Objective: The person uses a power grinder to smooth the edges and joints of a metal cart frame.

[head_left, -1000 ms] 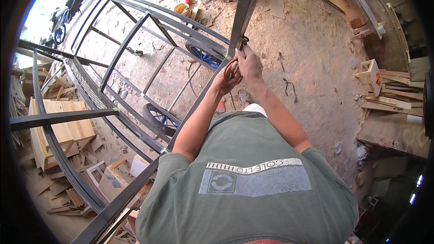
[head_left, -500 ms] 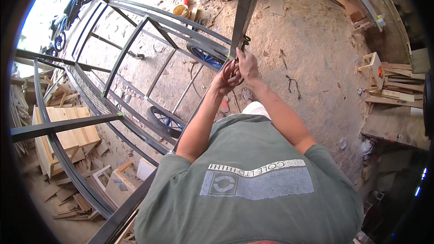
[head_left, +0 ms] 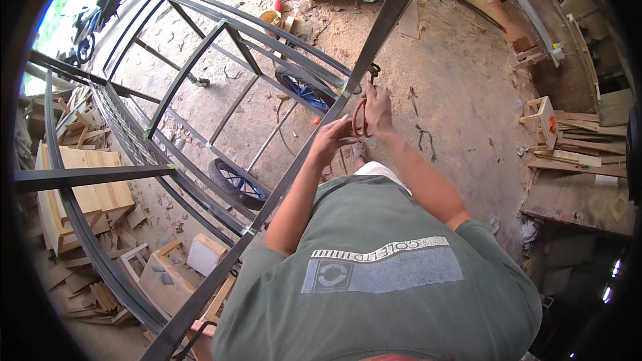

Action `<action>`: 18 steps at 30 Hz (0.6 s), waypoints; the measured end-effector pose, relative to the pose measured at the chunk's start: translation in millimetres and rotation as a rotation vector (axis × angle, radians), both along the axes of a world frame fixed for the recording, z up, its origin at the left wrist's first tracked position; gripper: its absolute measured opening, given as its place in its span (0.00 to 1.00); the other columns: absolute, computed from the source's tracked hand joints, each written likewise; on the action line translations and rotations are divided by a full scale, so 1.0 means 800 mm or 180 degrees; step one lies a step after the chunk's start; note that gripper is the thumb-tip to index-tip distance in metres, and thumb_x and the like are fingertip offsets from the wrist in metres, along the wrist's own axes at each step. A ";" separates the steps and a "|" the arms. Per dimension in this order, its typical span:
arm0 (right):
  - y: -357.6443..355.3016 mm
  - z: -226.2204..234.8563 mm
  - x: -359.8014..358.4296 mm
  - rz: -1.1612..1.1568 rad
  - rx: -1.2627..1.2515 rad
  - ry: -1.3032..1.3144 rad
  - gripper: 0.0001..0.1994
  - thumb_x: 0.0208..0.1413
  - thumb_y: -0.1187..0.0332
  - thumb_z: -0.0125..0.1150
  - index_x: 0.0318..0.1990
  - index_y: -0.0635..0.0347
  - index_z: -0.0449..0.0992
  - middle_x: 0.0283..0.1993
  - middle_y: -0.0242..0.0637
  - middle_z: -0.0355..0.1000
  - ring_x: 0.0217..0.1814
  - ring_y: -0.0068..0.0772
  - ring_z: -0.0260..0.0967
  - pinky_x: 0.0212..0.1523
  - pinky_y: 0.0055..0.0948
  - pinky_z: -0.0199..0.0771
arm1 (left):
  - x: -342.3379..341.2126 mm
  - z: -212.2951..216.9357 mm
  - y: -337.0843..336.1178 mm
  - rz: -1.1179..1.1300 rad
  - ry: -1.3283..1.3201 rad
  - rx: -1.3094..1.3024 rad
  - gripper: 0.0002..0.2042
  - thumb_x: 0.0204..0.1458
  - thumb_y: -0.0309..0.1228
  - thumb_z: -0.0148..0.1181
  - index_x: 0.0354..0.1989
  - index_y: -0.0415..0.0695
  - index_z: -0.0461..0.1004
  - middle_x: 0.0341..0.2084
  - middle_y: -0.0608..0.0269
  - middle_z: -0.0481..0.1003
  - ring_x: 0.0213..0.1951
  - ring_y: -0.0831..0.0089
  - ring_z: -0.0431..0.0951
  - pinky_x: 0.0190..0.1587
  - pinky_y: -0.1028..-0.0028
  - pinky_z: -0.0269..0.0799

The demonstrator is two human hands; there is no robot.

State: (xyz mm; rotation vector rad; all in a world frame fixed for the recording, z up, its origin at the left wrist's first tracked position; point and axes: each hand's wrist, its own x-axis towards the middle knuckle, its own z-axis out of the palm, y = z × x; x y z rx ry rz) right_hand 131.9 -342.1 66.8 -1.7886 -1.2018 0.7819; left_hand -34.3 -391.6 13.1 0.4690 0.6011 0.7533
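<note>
A dark metal frame (head_left: 224, 83) with square tubing and curved bars stands on my left. One long bar (head_left: 294, 170) runs diagonally past my arms. Beside this bar, my right hand (head_left: 379, 112) is closed, its fingertips just below a small dark hook-like piece (head_left: 374, 69) at the bar. A thin reddish loop (head_left: 356, 115), seemingly a cord, hangs from the right hand's fingers. My left hand (head_left: 329, 140) meets the loop's lower end, fingers fairly straight and pinching it; the exact grip is small and partly hidden. Two blue-rimmed wheels (head_left: 305, 90) show beneath the frame.
A pale wooden box (head_left: 100, 190) and scrap wood (head_left: 110, 301) lie at left. Stacked boards (head_left: 575, 144) and a small wooden stand (head_left: 540, 122) are at right. Dark stringy scraps (head_left: 426, 137) lie on the dusty floor. A motorcycle (head_left: 100, 17) stands at far left.
The left hand has moved slightly away from the right, its fingers straightening, and the reddish loop now shows between them. The right hand has shifted a little right and down. The view has shifted slightly.
</note>
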 end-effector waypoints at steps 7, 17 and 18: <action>0.017 0.024 -0.081 -0.0290 0.0678 0.4240 0.25 0.71 0.44 0.43 0.26 0.52 0.63 0.17 0.26 0.55 0.15 0.22 0.51 0.18 0.26 0.58 | -0.082 -0.023 -0.040 0.0133 0.5375 0.2748 0.24 0.59 0.47 0.61 0.55 0.40 0.73 0.47 0.47 0.78 0.51 0.51 0.77 0.56 0.52 0.67; -0.009 0.035 0.002 0.0199 -0.0571 -0.0692 0.27 0.69 0.48 0.45 0.46 0.68 0.77 0.40 0.62 0.76 0.47 0.69 0.73 0.49 0.55 0.71 | -0.080 -0.074 -0.058 0.0102 0.5142 0.2837 0.17 0.60 0.43 0.59 0.46 0.41 0.69 0.32 0.44 0.78 0.34 0.43 0.80 0.35 0.50 0.74; -0.022 0.046 0.005 0.0145 -0.0589 -0.0885 0.26 0.69 0.49 0.45 0.46 0.68 0.77 0.39 0.62 0.76 0.47 0.69 0.73 0.48 0.55 0.71 | -0.078 -0.075 -0.059 0.0123 0.5191 0.2887 0.17 0.60 0.42 0.58 0.46 0.41 0.69 0.32 0.44 0.78 0.34 0.43 0.80 0.35 0.50 0.74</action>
